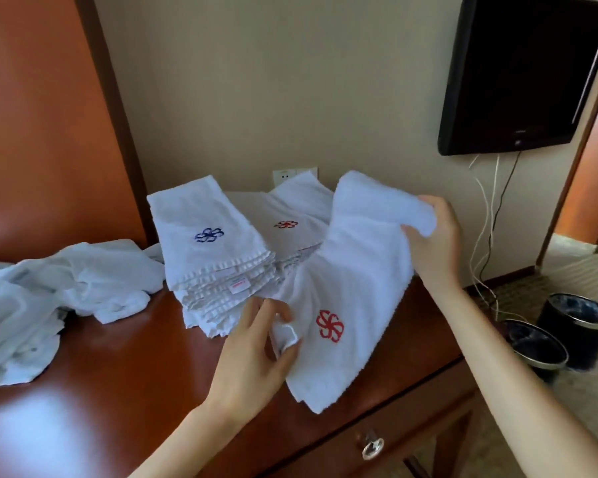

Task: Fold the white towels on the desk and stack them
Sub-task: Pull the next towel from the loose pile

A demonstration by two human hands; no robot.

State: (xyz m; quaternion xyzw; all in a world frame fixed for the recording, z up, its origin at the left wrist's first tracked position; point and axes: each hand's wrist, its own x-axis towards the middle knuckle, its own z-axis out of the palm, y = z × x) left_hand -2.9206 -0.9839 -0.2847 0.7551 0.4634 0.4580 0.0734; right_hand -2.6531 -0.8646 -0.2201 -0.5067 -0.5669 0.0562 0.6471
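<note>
1. Folded towels already sit in two stacks point(218, 257) at the desk's point(125, 367) back.
2. Your left hand point(256, 353) and right hand point(435, 236) pinch opposite ends of one towel point(353, 270), held above the desk.
3. A crumpled heap point(42, 288) remains unfolded on the left.

glossy wooden desk point(125, 360), matt terry-cloth towels point(356, 270)

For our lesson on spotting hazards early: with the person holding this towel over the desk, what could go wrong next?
1. The held towel is near the front edge of the desk; if the left hand or right hand slips, it may fall toward the bins.
2. Held right beside the uneven stack, it could drag it askew.
</note>
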